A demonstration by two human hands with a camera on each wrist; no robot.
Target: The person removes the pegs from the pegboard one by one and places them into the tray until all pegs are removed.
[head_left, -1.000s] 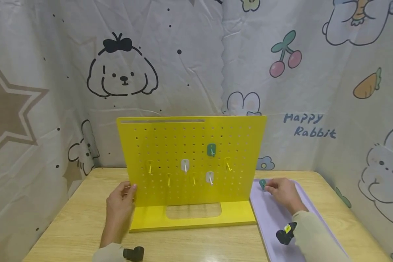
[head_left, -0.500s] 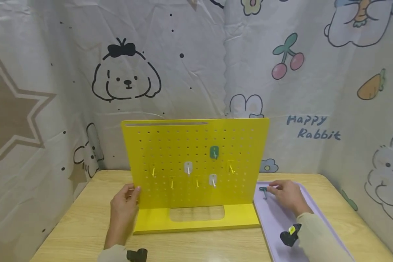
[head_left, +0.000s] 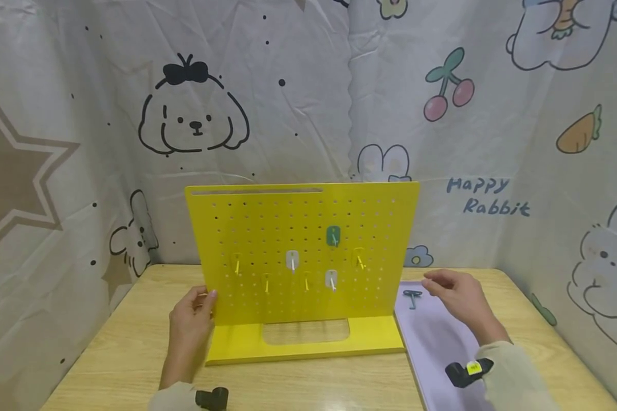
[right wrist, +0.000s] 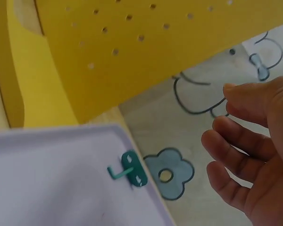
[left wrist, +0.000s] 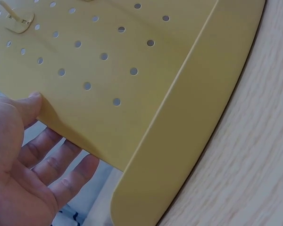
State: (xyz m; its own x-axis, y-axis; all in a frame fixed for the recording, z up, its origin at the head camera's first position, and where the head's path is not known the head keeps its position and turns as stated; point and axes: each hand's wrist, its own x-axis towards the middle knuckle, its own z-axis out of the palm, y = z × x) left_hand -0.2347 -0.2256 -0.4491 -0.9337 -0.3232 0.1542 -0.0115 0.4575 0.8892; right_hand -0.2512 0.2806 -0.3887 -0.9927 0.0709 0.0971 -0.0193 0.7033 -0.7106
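A yellow pegboard (head_left: 308,228) stands upright on its base, carrying yellow hooks, two white hooks (head_left: 292,261) and one green hook (head_left: 333,236). My left hand (head_left: 190,325) holds the board's left edge, the thumb on the front face and the other fingers at the edge in the left wrist view. Another green hook (head_left: 412,295) lies in the purple tray (head_left: 427,354), near its back left corner. My right hand (head_left: 460,297) is over the tray, right of that hook and apart from it, with fingers loosely bent around nothing (right wrist: 254,146).
The wooden table (head_left: 123,354) extends on both sides of the board and in front of it. A printed curtain (head_left: 298,114) hangs behind and at both sides. The tray's left edge lies close against the right end of the board's base.
My right hand has let go of the green hook and moved up and to the right. That hook now rests in the tray. My left hand stays at the board's edge.
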